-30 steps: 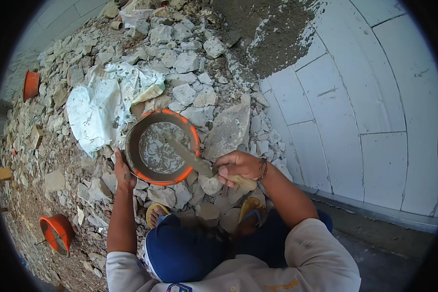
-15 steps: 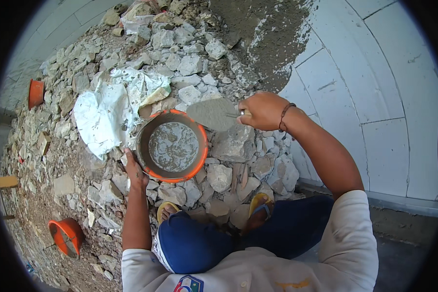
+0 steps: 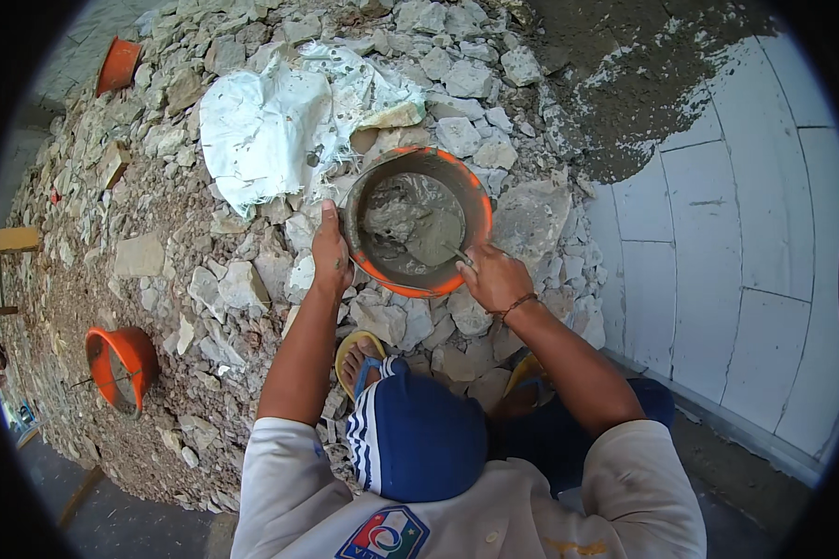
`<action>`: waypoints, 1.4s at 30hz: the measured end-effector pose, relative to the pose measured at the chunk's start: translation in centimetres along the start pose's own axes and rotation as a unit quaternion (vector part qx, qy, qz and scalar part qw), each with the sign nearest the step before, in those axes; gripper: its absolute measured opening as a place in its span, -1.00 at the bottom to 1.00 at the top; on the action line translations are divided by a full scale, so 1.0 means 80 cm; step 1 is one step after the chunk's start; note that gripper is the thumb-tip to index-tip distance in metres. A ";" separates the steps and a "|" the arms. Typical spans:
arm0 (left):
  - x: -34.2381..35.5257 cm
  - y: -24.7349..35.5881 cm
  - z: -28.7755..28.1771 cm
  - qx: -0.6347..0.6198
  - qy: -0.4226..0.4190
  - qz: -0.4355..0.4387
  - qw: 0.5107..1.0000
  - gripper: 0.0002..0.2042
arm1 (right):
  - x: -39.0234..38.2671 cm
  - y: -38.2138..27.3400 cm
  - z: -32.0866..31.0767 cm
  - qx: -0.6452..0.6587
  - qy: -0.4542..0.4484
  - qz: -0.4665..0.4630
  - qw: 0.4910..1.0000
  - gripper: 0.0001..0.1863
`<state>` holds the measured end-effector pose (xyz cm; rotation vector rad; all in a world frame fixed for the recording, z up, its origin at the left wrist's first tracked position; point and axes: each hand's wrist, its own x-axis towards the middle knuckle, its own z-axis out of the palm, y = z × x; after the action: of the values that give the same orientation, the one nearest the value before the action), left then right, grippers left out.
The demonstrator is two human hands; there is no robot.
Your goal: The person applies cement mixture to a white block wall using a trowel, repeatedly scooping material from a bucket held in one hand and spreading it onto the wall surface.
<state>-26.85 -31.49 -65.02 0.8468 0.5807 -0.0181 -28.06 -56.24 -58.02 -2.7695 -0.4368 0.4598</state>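
Observation:
My left hand (image 3: 332, 247) grips the left side of an orange bucket (image 3: 483, 210) smeared with grey mortar. The bucket is partly filled with wet mortar (image 3: 391, 219). My right hand (image 3: 493, 279) is closed round a trowel (image 3: 442, 238) at the bucket's lower right, and the trowel's blade lies down in the mortar. A torn white sack (image 3: 258, 129) lies on the broken stones just above and left of the bucket.
Rubble (image 3: 214, 289) covers the ground, with orange buckets at the lower left (image 3: 136, 364) and upper left (image 3: 114, 64). A white block wall (image 3: 692, 252) with grey mortar on its upper part stands at the right. Yellow sandals (image 3: 350, 364) are on my feet.
My right hand has brought the trowel from above the bucket's right rim down into the mortar. The view has shifted, so the bucket and rubble appear farther up and right.

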 end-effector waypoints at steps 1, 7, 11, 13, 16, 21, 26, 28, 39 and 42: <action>0.003 0.000 -0.008 0.008 0.010 -0.001 1.000 -0.47 | 0.000 -0.004 -0.006 -0.002 0.002 0.008 1.000 -0.73; 0.002 0.007 -0.031 0.000 -0.020 -0.017 1.000 -0.60 | -0.007 -0.036 -0.082 0.207 0.081 -0.181 0.958 -0.70; -0.007 0.018 -0.032 0.004 -0.044 -0.006 0.999 -0.57 | -0.025 -0.002 -0.175 0.485 -0.225 -0.114 0.837 -0.67; -0.005 0.018 -0.009 0.029 0.007 -0.010 1.000 -0.52 | -0.033 0.076 -0.181 0.631 -0.272 -0.007 0.726 -0.67; 0.000 0.002 -0.007 0.022 -0.039 -0.023 0.999 -0.46 | -0.006 0.258 -0.242 0.568 -0.173 0.226 0.772 -0.76; 0.001 0.011 -0.006 0.022 0.001 -0.011 1.000 -0.45 | -0.011 0.231 -0.414 0.261 0.405 0.134 0.866 -0.63; -0.001 0.012 -0.019 0.018 -0.034 0.005 0.999 -0.47 | 0.036 0.122 -0.344 0.008 0.084 0.068 0.994 -0.54; 0.003 0.007 -0.021 0.018 -0.031 -0.016 0.999 -0.47 | 0.046 0.092 -0.252 -0.139 -0.055 -0.067 0.986 -0.65; -0.005 0.016 -0.018 0.025 0.036 0.000 0.999 -0.44 | 0.060 -0.044 0.000 -0.099 -0.188 -0.038 0.976 -0.65; 0.000 0.012 -0.007 0.044 0.031 0.000 0.999 -0.45 | 0.013 -0.006 0.000 -0.026 -0.103 -0.010 0.994 -0.64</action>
<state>-26.92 -30.47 -64.65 0.9362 0.6427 -0.0178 -27.26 -55.46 -58.15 -2.7751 -0.5299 0.7448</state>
